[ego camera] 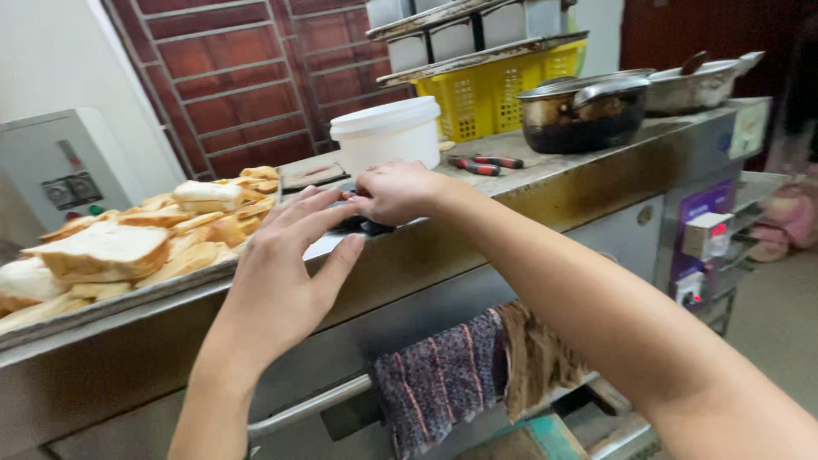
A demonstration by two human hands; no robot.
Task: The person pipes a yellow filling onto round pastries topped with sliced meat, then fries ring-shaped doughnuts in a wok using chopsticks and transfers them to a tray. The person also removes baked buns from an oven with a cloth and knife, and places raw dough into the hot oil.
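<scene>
At the far left stands a grey machine [60, 175] with a small control panel. To its right, a metal tray [111, 302] on the steel counter [588, 183] carries a heap of bread slices and crusts [136, 238], the thickest white slice lying nearest the left edge.

The left hand [285, 273] is released: fingers spread and flat, palm down, resting at the near edge of the counter just right of the tray. Its fingertips reach toward a dark object [365, 226] lying on a pale flat sheet [328, 245] at the counter edge.

The right hand [396, 192] is curled over that same dark object, knuckles up, fingers closed on it; what the object is cannot be told, since the hand covers most of it. The two hands are almost touching.

Behind the hands stands a white lidded tub [388, 132]. Farther right lie red-handled pliers [481, 163], then a blackened pot [584, 115] with a metal lid, and a yellow crate [494, 89] behind it.

Below the counter, two cloths [473, 366] hang over a metal rail [311, 407]
</scene>
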